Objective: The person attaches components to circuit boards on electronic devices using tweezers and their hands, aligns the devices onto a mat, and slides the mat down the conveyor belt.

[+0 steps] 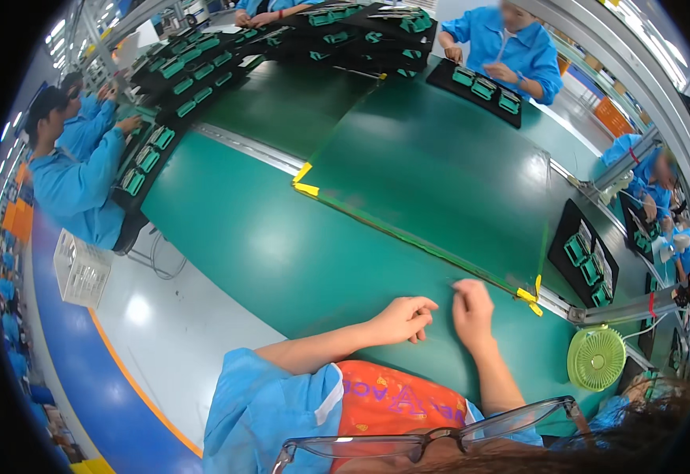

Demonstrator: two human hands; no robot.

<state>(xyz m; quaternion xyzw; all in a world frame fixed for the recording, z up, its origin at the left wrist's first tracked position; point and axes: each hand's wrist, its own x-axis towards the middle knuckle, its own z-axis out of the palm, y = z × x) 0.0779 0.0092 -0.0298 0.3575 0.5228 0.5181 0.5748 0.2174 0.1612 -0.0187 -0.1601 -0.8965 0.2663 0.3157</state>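
My left hand [405, 320] is over the near part of the green worktable [242, 213], its fingers loosely bent and a little apart, with nothing seen in them. Just right of it, my right hand [474, 306] is raised with the fingers curled in; no object shows in it. A small gap separates the two hands. Beyond them runs the near edge of a dark green conveyor belt [432, 174]. Yellow tape [529, 297] marks the belt's corner to the right of my right hand.
A green fan [596, 358] stands at the right. Black trays with green parts lie at the right [566, 272], at the left [146, 170], and before a co-worker [503, 47] across the belt. Stacked trays [345, 47] fill the far end. More co-workers sit at the left [76, 174].
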